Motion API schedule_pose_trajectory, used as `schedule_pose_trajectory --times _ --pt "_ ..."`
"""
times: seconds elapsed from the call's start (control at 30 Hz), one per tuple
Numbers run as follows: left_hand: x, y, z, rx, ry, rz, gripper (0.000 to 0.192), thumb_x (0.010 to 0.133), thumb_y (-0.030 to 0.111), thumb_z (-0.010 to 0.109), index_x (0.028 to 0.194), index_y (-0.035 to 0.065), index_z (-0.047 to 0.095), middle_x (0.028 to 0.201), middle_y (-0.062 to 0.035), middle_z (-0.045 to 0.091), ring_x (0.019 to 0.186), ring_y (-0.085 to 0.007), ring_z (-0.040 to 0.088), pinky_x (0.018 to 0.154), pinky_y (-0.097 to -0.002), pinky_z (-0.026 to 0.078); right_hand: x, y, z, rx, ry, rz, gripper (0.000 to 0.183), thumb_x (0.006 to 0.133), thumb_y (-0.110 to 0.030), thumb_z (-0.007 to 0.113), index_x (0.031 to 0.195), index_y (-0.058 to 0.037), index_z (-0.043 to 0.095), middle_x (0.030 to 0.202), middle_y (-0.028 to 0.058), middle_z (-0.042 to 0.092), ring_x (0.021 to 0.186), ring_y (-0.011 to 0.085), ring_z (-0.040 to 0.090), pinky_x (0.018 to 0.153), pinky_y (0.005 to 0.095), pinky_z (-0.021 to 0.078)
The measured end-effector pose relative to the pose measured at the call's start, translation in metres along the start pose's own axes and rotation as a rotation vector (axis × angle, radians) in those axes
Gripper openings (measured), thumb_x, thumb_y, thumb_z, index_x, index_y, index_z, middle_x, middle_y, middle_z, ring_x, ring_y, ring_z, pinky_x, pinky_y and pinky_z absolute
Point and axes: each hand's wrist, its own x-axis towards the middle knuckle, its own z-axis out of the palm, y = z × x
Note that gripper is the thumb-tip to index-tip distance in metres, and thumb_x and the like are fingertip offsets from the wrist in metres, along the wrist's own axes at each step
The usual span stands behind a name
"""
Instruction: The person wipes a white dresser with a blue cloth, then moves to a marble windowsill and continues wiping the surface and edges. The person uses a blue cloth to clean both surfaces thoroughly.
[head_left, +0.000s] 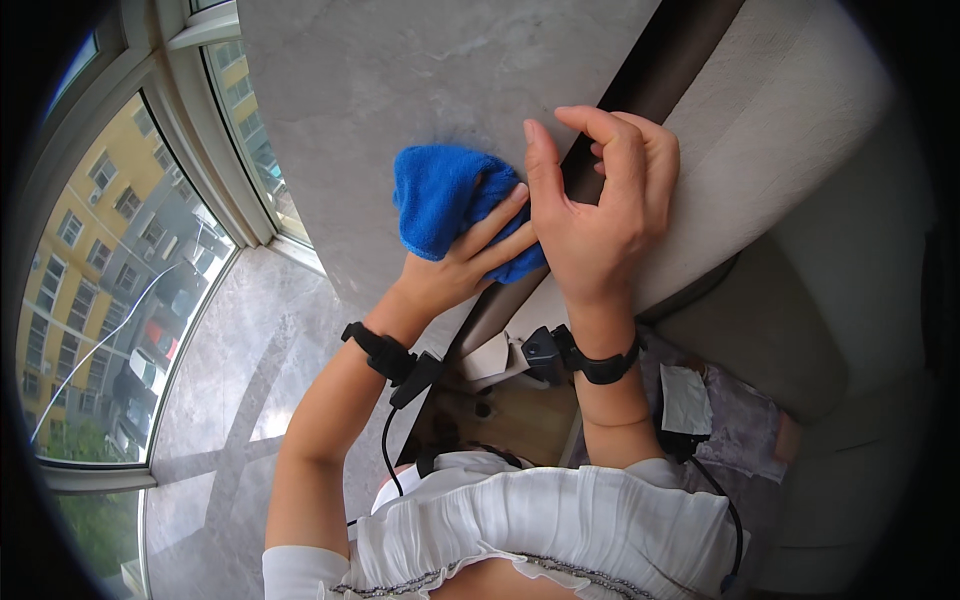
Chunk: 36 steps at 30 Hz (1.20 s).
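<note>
A folded blue cloth (442, 199) lies against the grey marbled surface (360, 90) in front of me, near its dark edge strip. My left hand (469, 251) is spread on the cloth, with two fingers over it and the rest hidden. Just to the right, my right hand (600, 202) is raised above the dark strip, its thumb and fingers curved apart with nothing between them. Each wrist wears a black strap with a small device.
The dark strip (645, 67) borders a pale textured surface (780, 97) on the right. Windows (112, 300) with light frames stand at the left, beside a grey marbled ledge (247, 360). Below the hands are white pieces (491, 360) and a brownish surface (517, 416).
</note>
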Motion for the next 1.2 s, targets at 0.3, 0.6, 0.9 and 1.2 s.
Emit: schedule_pose_trajectory --times 0.3,0.6,0.9,1.2 --pt "-0.004 -0.005 0.001 -0.021 -0.089 0.043 0.075 0.072 0.019 0.074 0.141 0.0449 0.055 0.155 0.0080 0.046 0.129 -0.0219 0.054 0.101 -0.0427 0.047 0.009 -0.006 0.004 -0.064 0.005 0.081 0.017 0.073 -0.009 0.077 0.085 -0.0106 0.064 0.086 0.0035 0.055 0.075 0.0220 0.059 0.062 0.0337 0.0498" --pt "0.004 -0.017 -0.013 -0.099 -0.083 0.043 0.081 0.070 0.013 0.075 0.143 0.0426 0.055 0.155 0.0059 0.047 0.130 -0.0230 0.055 0.102 -0.0411 0.047 0.011 -0.006 0.006 -0.091 0.029 0.067 0.018 0.072 -0.006 0.074 0.084 -0.0103 0.062 0.084 0.0032 0.055 0.070 0.0197 0.057 0.057 0.0315 0.0482" --pt "0.016 -0.015 -0.019 -0.099 -0.066 -0.001 0.086 0.064 0.028 0.082 0.144 0.0424 0.053 0.157 0.0018 0.043 0.131 -0.0261 0.054 0.105 -0.0433 0.045 0.012 -0.003 -0.002 0.068 -0.026 0.082 0.022 0.073 0.007 0.060 0.090 -0.0048 0.066 0.087 0.0062 0.060 0.072 0.0212 0.058 0.062 0.0321 0.0493" --pt "0.100 -0.066 -0.051 -0.104 0.196 0.036 0.084 0.068 0.029 0.084 0.146 0.0281 0.053 0.162 -0.0115 0.034 0.141 -0.0370 0.041 0.116 -0.0486 0.033 -0.012 0.006 -0.011 0.299 0.001 0.223 0.014 0.094 0.006 0.057 0.103 -0.0003 0.067 0.090 0.0082 0.067 0.082 0.0194 0.064 0.072 0.0298 0.0511"
